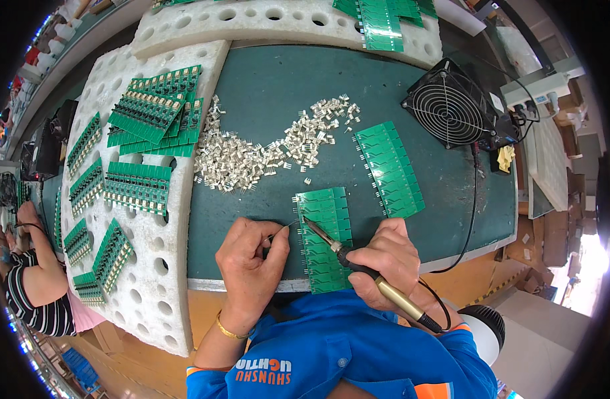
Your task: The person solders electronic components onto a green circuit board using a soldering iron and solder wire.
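A soldering iron with a black and gold handle lies in the closed grip of my right hand. Its tip reaches the left edge of a green circuit board at the table's near edge. Metal pins stick out along that edge of the board. Between the pinched fingers of my left hand is a thin solder wire, which runs toward the iron's tip. Whether wire and tip touch is too small to tell. Another green board with pins lies farther right, apart from both hands.
Small white pin connectors are heaped beyond my left hand. A foam sheet at left carries several populated boards; another foam piece lies at the back. At right stands a black fan with a hanging cable. A co-worker's arm shows far left.
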Tool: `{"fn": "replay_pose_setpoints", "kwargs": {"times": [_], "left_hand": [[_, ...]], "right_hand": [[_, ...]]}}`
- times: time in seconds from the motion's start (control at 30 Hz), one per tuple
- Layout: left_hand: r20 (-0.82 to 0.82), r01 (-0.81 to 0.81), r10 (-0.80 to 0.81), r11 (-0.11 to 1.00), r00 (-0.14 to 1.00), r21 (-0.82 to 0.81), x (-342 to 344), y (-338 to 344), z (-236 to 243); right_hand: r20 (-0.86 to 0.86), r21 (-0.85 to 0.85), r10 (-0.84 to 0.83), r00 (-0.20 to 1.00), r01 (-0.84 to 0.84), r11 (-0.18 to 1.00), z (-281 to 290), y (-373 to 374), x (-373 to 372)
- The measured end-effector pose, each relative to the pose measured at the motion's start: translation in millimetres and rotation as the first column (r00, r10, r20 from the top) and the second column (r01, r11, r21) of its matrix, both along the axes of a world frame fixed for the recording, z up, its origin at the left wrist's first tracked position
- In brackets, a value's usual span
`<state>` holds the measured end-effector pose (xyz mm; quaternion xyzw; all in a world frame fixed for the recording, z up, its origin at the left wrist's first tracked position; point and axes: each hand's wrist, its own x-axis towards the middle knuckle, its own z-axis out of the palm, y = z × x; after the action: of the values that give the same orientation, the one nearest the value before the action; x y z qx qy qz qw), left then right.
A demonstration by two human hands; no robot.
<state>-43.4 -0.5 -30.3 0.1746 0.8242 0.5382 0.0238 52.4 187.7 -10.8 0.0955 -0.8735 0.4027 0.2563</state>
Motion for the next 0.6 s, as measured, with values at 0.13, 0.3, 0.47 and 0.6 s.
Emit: {"fn": "replay_pose_setpoints", "kwargs": {"times": [0.13, 0.3, 0.47, 0.6], "left_hand": [[-0.024, 0.009, -0.009, 1.0, 1.0, -0.017, -0.6, 0.6, 2.6], [-0.023, 0.012, -0.013, 1.0, 1.0, -0.028, -1.0, 0.7, 3.8], [-0.029, 0.014, -0.015, 0.999, 0.999, -0.04, -1.1, -0.1, 3.1], [-0.025, 0.013, -0.014, 0.999, 1.0, -0.047, -1.1, 0.1, 3.4]], "right_hand": [[-0.003, 0.027, 0.013, 1.0, -0.013, 1.0, -0.1, -1.1, 1.8], [0.004, 0.045, 0.023, 1.0, -0.023, 0.999, 2.1, -1.6, 3.6], [0.008, 0.047, 0.031, 0.999, -0.032, 0.998, 2.3, -1.7, 3.8], [0.0, 0.045, 0.022, 1.0, -0.022, 0.999, 1.4, -2.2, 4.3]]}}
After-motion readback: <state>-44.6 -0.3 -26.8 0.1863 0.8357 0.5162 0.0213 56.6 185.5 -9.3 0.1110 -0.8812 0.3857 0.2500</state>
